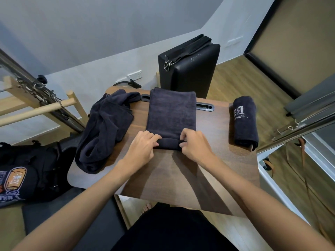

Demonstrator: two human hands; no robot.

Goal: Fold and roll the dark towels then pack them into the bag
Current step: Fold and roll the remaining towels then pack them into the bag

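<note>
A dark towel [172, 113] lies folded into a long strip on the wooden table [163, 174], its near end turned up into a small roll. My left hand [143, 147] grips the roll's left end and my right hand [194, 144] pinches its right end. A finished rolled towel [244, 120] with pale lettering lies at the table's right edge. Loose dark towels [103, 127] lie crumpled in a heap at the left. A black bag [36, 171] with a printed patch sits low on the left, beside the table.
A black padded box [190, 69] stands upright behind the table. Wooden bars and a metal frame [36, 104] are on the left, and metal rails [308, 120] on the right. A wall socket [134, 75] with a plugged cable is behind.
</note>
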